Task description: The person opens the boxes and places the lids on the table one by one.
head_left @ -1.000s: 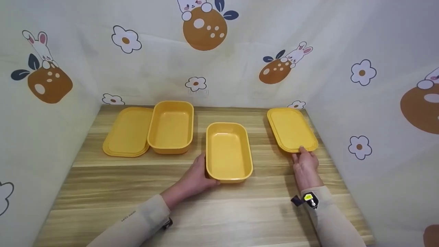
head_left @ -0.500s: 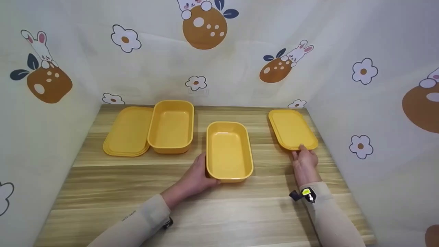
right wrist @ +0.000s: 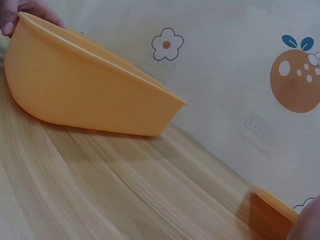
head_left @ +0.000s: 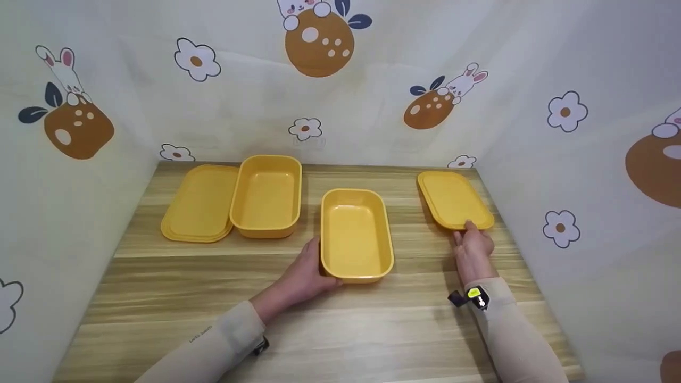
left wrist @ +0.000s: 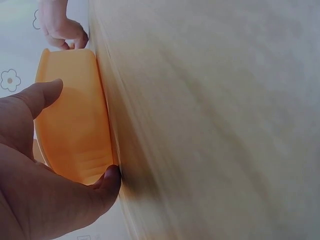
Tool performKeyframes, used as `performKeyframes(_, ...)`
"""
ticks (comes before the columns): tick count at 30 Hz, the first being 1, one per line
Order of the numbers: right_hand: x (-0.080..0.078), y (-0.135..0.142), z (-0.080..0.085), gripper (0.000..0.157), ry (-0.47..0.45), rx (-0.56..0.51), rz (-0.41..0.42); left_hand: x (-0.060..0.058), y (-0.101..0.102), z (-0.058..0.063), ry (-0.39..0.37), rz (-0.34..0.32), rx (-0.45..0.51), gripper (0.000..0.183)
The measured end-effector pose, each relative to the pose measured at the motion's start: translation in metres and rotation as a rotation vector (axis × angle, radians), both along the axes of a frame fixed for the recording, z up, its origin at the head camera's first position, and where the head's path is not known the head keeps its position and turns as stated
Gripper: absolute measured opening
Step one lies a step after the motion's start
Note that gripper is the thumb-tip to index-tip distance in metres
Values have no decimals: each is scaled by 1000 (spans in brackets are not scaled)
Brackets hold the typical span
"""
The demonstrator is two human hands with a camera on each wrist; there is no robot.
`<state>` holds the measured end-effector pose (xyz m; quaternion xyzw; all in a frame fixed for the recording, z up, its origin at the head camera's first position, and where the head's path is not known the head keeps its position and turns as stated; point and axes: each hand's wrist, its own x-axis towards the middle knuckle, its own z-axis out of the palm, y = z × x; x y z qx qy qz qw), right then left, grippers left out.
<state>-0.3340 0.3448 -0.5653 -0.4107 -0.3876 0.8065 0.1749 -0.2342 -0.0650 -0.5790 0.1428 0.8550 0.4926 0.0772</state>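
Observation:
In the head view, my left hand (head_left: 300, 274) grips the near left corner of an open yellow rectangular food container (head_left: 356, 236). The left wrist view shows thumb and fingers spread around the corner of that container (left wrist: 75, 115), which stands upright on the table. Over at the right, my right hand (head_left: 473, 252) pinches the near edge of a yellow lid (head_left: 455, 199), thumb on top and the other fingers mostly hidden below. Only a bit of this lid (right wrist: 272, 215) shows in the right wrist view, its near end tipped up from the tabletop.
A second open yellow container (head_left: 266, 199) stands at the back left, overlapping the right edge of another yellow lid (head_left: 197, 205). Printed cloth walls (head_left: 239, 106) enclose the wooden table (head_left: 340, 330) at the back and on both sides.
My right hand has moved slightly forward, and the lid's near edge has shifted a little away from me; the lid looks shorter in the head view. The left hand and container have stayed put.

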Motion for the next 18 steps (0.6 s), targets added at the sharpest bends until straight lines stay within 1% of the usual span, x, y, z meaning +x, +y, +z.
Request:
performKeyframes(5,-3,1,2,60,18,-4,-10,0,0,-1,1,2,-9,118)
performKeyframes(11,0,4,5,51,30,-58,-17,1,0,0,7,-2,-5,117)
performKeyframes(14,4,4,7,44,24,-74,22,1,1,2,10,-6,1,117)
performKeyframes(18,10,5,9,40,36,-61,88,2,1,3,14,-7,1,117)
